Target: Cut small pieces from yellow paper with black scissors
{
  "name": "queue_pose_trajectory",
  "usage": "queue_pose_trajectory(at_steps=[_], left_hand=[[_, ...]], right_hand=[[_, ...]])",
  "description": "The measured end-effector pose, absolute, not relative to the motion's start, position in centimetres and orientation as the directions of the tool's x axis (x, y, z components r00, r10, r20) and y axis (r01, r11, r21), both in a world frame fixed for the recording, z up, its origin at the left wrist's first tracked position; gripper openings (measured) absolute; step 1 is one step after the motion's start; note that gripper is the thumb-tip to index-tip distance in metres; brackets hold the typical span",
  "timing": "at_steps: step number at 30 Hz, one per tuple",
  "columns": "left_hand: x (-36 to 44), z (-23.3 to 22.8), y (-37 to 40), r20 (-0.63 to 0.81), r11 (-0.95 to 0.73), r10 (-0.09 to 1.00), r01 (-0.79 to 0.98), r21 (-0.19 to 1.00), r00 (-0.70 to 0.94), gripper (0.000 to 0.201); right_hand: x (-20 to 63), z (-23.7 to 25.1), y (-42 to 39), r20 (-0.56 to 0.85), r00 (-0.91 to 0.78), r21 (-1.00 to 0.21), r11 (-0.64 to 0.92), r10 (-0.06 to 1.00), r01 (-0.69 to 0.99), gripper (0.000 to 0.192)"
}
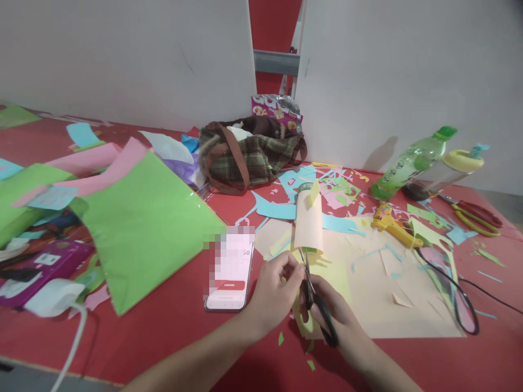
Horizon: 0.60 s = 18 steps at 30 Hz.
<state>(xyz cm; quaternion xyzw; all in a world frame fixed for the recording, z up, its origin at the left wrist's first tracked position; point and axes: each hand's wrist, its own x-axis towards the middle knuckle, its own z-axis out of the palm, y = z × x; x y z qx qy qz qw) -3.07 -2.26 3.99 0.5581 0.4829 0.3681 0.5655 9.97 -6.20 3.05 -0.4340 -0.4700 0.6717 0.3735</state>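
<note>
My right hand [333, 310] grips black-handled scissors [316, 302], blades pointing up and away. My left hand [273, 288] pinches a small bit of yellow-green paper right at the blades. Under both hands lies a yellow paper sheet [339, 272]. Just beyond the blades stands a peach paper tube [309, 220] with a yellow scrap on top. A phone [229, 272] with a lit screen lies flat just left of my left hand.
A large green sheet [143, 223] and pink sheets lie to the left. A plaid bag [249, 155] sits at the back. A yellow glue gun [392, 223] with black cord, a green bottle [412, 160], red-yellow scissors [476, 212] and many paper scraps lie to the right.
</note>
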Motion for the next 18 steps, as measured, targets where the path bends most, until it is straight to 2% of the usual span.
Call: queue_pose_trajectory(at_steps=[9, 18], left_hand=[[-3.28, 3.96, -2.09, -0.132, 0.093, 0.955, 0.156, 0.983, 0.266, 0.022], [-3.62, 4.11, -1.61, -0.074, 0.005, 0.948, 0.218, 0.976, 0.309, 0.019]], right_hand=[[9.90, 2.76, -6.23, -0.242, -0.321, -0.948, -0.294, 0.916, -0.123, 0.033], [9.98, 2.94, -6.24, -0.284, -0.308, -0.928, -0.341, 0.908, -0.151, 0.033]])
